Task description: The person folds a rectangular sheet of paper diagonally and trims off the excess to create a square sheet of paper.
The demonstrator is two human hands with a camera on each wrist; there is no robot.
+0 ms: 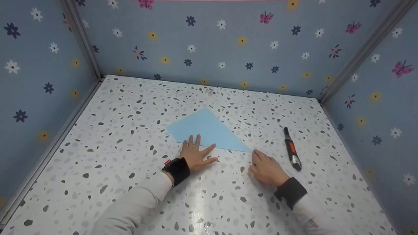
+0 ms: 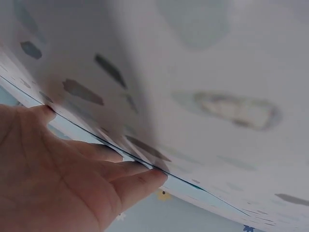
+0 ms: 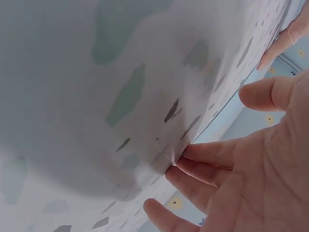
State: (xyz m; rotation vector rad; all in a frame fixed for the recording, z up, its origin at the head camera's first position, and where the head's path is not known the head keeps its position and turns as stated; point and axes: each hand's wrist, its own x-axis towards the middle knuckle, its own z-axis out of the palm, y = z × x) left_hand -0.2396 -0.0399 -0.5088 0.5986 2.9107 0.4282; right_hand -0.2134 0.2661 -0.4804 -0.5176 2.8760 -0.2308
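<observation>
A light blue sheet of folded paper (image 1: 209,127) lies flat on the speckled table, drawn out to a sharp corner at its right. My left hand (image 1: 194,158) rests on its near edge with fingers spread; the fingertips press the paper, and the thumb lies on the table. At the right corner, my right hand (image 1: 268,168) touches the paper's tip with its fingertips. The right wrist view shows that hand's fingers (image 3: 207,154) nearly straight on the surface, the thumb held apart from them. In the left wrist view the paper is a thin strip (image 2: 210,197) under the fingertips.
A black and orange utility knife (image 1: 291,148) lies on the table to the right of my right hand. Blue flowered panels (image 1: 209,42) stand along the back and both sides of the white speckled table (image 1: 130,195), with metal posts at the corners.
</observation>
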